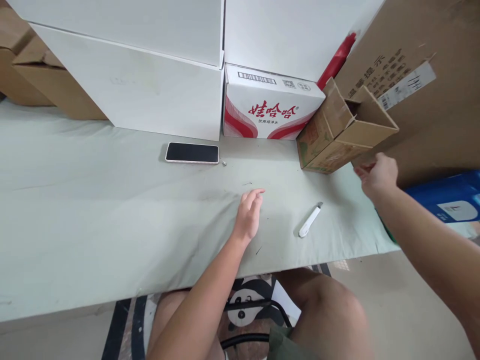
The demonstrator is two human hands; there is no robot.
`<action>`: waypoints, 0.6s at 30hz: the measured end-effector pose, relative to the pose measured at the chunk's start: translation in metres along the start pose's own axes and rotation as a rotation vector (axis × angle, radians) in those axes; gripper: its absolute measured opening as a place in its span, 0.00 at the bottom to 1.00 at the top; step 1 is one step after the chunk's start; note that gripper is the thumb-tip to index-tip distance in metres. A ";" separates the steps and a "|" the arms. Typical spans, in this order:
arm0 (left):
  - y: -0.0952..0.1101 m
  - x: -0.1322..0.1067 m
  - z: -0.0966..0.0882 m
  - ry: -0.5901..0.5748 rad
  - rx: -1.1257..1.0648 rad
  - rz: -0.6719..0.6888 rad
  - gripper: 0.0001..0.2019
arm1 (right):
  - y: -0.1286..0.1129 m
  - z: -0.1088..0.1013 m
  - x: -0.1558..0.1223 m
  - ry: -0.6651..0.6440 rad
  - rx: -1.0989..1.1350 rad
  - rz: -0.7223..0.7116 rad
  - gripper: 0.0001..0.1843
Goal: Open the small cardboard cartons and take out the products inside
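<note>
My left hand [249, 215] rests on its side on the pale green tablecloth [112, 210], fingers stretched out and slightly bent, with nothing in it. To the right, my right hand [378, 176] is raised just in front of an open cardboard box [337, 145], its fingers curled together in a pinch. Whatever those fingers hold, if anything, is too small or hidden to make out. Between the two hands, nearer the front edge, lies a white utility knife [310, 220] with its tip pointing away from me. A phone [192, 153] with a dark screen lies beyond my left hand.
At the back stand large white boxes [150, 85] and a white-and-red water carton [270, 107]. A tall brown cardboard sheet or box [431, 115] rises at the right, with a blue package [446, 197] before it. Brown cartons [56, 80] stand at the far left.
</note>
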State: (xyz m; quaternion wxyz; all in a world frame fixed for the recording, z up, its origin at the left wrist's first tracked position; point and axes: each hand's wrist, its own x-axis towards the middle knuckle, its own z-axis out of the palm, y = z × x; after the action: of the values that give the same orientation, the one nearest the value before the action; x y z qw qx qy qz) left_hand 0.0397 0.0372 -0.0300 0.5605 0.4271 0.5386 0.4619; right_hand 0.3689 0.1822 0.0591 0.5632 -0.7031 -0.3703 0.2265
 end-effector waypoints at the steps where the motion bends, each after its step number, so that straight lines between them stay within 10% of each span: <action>1: 0.000 -0.001 0.000 -0.004 0.000 -0.001 0.24 | 0.008 0.002 -0.008 -0.048 -0.008 0.051 0.10; 5: -0.001 -0.004 -0.002 -0.012 0.010 0.004 0.24 | 0.026 0.019 -0.024 -0.261 -0.048 0.165 0.13; 13: 0.004 -0.008 -0.002 -0.012 0.023 -0.022 0.23 | 0.014 0.065 0.031 -0.248 -0.271 0.145 0.08; 18: 0.015 -0.008 -0.006 -0.060 0.010 -0.056 0.22 | -0.004 0.100 0.046 -0.557 -0.500 0.156 0.16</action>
State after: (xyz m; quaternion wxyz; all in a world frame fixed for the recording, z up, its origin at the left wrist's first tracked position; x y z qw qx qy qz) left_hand 0.0331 0.0325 -0.0140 0.5869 0.4285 0.5356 0.4303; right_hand 0.3228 0.2809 0.0414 0.2332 -0.7564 -0.4984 0.3537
